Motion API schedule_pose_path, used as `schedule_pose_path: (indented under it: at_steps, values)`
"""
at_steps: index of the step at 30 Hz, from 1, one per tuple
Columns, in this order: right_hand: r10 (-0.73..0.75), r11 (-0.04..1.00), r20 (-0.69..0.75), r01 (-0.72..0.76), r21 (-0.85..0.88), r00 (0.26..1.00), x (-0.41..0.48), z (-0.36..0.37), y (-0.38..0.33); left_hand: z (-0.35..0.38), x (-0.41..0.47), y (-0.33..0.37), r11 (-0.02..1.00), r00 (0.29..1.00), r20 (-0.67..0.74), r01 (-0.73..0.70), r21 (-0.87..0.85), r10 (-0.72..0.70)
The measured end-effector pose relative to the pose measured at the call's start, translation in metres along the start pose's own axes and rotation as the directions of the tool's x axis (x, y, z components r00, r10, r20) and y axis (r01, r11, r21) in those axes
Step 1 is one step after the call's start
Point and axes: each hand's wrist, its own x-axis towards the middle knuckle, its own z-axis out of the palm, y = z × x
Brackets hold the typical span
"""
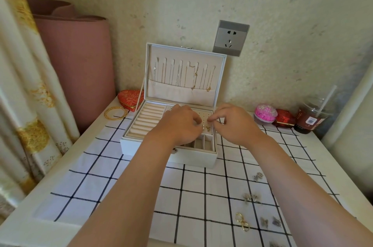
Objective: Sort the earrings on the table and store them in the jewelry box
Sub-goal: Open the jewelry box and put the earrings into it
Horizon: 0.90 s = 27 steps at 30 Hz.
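Task partway. A few small earrings (206, 128) already sit on the perforated panel (205, 114) in the open jewelry box (201, 158). Both hands are over that panel. Right hand (235, 124): thumb and forefinger pinched together just above the holes, on what I cannot tell (probably an earring, too small to see). Left hand (180, 124): fingers curled at the panel's edge, can't tell if it holds anything.

Still to sort, all on the cloth near the right forearm:
- silver pair (258, 176)
- second silver pair (250, 197)
- gold hoops (242, 222)
- two butterfly pieces (270, 222)
- one more at the bottom edge (274, 244)

So most are left.

Necklaces (181, 74) hang in the lid; ring rolls (145, 119) look bare.

White worktop (30, 216) with a black-grid cloth (121, 166), pushed against a pale patterned wall with a grey socket (230, 38). Left: curtain (24, 85), rolled pink mat (80, 55), red heart box (131, 99), gold bangles (116, 113). Right: pink ball (264, 114), red box (285, 118), drink cup with straw (310, 119).
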Motion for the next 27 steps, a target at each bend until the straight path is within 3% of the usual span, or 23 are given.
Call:
schedule_pose_path:
  at_steps: [5, 12, 16, 21, 27]
  values:
    - [0.011, 1.0, 0.029, -0.011, -0.014, 1.0, -0.003, -0.002, 0.002, 0.0, 0.0, 0.0, 1.0, 1.0, 0.005, -0.003, 0.011, 0.003]
    - [0.102, 0.992, -0.039, -0.099, 0.079, 0.994, -0.02, -0.027, 0.005, 0.0, -0.002, 0.021, 0.998, 0.995, -0.082, -0.057, -0.014, 0.056]
    - [0.179, 0.983, 0.116, -0.183, 0.026, 0.977, -0.052, -0.048, 0.013, 0.009, -0.009, 0.054, 0.984, 0.98, -0.097, -0.177, -0.019, 0.174]
    - [0.307, 0.951, 0.353, -0.281, -0.126, 0.884, -0.09, -0.067, 0.03, 0.037, -0.023, 0.089, 0.967, 0.966, 0.051, -0.254, 0.007, 0.254]
    - [0.362, 0.931, 0.443, -0.297, -0.211, 0.82, -0.114, -0.069, 0.04, 0.068, -0.025, 0.109, 0.974, 0.938, 0.296, -0.214, 0.077, 0.183]
